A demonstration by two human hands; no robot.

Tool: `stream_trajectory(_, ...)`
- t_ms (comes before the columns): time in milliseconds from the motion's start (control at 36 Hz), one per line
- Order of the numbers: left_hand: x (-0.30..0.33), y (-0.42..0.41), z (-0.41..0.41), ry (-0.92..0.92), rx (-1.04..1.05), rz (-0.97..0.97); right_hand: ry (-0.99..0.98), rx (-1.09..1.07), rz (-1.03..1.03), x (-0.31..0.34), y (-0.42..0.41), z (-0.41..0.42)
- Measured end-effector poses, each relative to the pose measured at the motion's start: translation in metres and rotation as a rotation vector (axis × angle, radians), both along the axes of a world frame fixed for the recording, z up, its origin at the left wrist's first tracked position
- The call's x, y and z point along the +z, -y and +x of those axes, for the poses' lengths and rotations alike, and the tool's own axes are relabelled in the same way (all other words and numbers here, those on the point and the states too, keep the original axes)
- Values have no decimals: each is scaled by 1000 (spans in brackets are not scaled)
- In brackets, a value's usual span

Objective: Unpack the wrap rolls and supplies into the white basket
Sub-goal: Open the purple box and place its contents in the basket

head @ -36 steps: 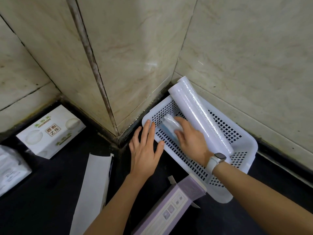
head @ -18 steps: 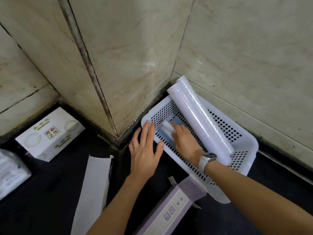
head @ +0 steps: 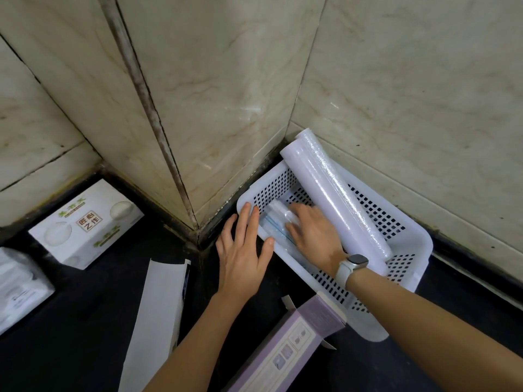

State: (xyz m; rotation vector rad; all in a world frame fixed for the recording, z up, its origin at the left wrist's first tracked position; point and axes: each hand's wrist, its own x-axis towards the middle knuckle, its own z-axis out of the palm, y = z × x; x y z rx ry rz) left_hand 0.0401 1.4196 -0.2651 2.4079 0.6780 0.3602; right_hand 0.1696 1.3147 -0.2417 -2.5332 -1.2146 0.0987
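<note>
Wrap roll [head: 336,205] lies slanted across the white basket [head: 407,250]. Right hand [head: 314,236] presses flat, fingers loosely open, on a small clear packet [head: 276,219] inside. Left hand [head: 243,250] rests spread open on the basket's near-left rim, holding nothing.

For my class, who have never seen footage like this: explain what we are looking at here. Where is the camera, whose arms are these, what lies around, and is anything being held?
The camera sits on a person's head, looking forward and down, so the two bare arms are the wearer's own. The left hand lies flat and open, its fingers on the rim of the white basket, which stands in a wall corner on a dark floor. The right hand, with a watch on its wrist, presses on a small clear packet inside the basket; whether it grips the packet cannot be told. A long wrap roll lies slanted in the basket. Outside it lie an open purple box, a long white box and a printed white box.
</note>
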Motion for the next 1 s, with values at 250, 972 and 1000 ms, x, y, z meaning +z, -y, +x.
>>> stream_trajectory(250,2,2,0,-27,26,28,118,219,-186,-1,12,-1)
stream_trajectory(972,14,10,6,-156,72,188,-103,-324,-368,36,56,86)
stream_trajectory(1000,14,9,6,-161,71,193,-133,-322,-354,36,56,85)
